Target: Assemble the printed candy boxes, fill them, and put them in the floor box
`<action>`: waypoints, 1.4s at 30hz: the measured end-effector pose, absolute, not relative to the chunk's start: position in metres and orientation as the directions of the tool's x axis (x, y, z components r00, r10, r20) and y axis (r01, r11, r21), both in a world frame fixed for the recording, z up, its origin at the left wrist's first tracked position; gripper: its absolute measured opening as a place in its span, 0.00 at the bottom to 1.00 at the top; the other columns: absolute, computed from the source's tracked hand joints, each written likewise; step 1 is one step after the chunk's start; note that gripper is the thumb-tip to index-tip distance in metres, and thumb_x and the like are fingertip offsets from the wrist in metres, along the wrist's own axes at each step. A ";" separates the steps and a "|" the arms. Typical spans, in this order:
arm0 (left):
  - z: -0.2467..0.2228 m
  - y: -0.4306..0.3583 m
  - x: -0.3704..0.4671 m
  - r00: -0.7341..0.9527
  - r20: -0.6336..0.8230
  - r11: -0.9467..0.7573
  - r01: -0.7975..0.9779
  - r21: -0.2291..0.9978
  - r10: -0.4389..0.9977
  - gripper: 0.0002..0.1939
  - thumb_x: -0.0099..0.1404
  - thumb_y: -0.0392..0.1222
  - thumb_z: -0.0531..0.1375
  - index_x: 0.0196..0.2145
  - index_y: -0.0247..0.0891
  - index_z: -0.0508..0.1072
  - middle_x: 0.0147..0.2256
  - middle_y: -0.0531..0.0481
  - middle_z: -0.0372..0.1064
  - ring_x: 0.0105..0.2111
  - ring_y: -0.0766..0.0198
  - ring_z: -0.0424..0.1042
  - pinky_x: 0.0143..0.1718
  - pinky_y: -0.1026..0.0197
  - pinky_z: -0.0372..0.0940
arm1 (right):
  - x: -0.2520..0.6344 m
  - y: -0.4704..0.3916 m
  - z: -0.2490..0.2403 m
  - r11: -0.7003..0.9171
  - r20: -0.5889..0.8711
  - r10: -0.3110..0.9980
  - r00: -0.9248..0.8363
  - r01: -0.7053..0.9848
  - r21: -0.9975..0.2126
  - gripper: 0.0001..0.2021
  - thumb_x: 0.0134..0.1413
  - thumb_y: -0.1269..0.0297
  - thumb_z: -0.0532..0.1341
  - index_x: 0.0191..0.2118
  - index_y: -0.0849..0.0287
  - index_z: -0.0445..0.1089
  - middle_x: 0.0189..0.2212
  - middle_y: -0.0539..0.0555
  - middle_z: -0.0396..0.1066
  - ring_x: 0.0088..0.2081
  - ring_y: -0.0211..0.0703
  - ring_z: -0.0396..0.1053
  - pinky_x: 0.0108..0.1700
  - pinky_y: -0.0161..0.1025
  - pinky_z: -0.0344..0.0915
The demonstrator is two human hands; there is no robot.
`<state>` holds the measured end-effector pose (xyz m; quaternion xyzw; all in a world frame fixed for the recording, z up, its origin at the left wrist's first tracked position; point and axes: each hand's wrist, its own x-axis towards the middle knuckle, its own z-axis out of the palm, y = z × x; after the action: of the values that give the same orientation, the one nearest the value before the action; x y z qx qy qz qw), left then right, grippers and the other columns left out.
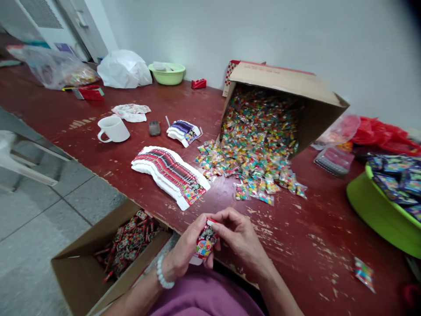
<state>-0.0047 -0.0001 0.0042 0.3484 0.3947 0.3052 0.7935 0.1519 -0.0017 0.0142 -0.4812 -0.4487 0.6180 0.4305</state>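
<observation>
Between both hands, close to my body at the table's front edge, is a small red printed candy box (204, 244). My left hand (184, 245) wraps round its side, with a pale bead bracelet on the wrist. The thumb and fingers of my right hand (238, 232) pinch its white upper end. A white flap shows at the lower end. Just beyond lies a fanned row of flat red candy boxes (171, 173). Clear packets of colourful candies (259, 175) spill out of a tipped cardboard carton (279, 72) behind my hands.
An open carton (75, 272) of filled red boxes stands low at the left. On the table are a white mug (113, 129), flat purple boxes (184, 131), a green basin (371, 215) of dark packs at the right, and one loose candy packet (364, 274).
</observation>
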 end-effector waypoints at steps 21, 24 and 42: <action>-0.002 0.004 -0.006 0.476 -0.373 0.468 -0.094 0.879 0.796 0.31 0.68 0.61 0.50 0.62 0.43 0.60 0.36 0.47 0.72 0.18 0.68 0.68 0.20 0.65 0.63 | 0.150 -0.006 0.004 0.213 0.184 0.975 -0.129 0.279 -0.936 0.06 0.60 0.66 0.59 0.33 0.56 0.72 0.33 0.53 0.69 0.36 0.43 0.69 0.39 0.38 0.66; -0.002 0.009 -0.009 0.498 -0.385 0.490 -0.093 0.867 0.777 0.28 0.67 0.57 0.56 0.60 0.43 0.60 0.34 0.49 0.72 0.25 0.66 0.70 0.28 0.64 0.64 | 0.173 0.018 -0.003 0.180 0.129 0.979 -0.158 0.366 -0.913 0.08 0.63 0.63 0.57 0.37 0.55 0.72 0.36 0.53 0.72 0.37 0.43 0.70 0.41 0.38 0.67; 0.008 0.032 -0.050 0.341 -0.407 0.398 0.099 0.912 0.847 0.15 0.56 0.42 0.67 0.40 0.35 0.72 0.32 0.52 0.70 0.32 0.63 0.69 0.35 0.61 0.64 | 0.257 0.115 -0.035 -0.027 -0.002 0.999 0.034 0.766 -0.642 0.01 0.46 0.68 0.65 0.26 0.58 0.74 0.23 0.51 0.72 0.27 0.42 0.68 0.31 0.35 0.58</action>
<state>-0.0495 0.0320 0.0081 0.4721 0.5013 0.2794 0.6691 0.2568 0.1151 -0.0353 -0.6761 -0.6529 0.2378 0.2450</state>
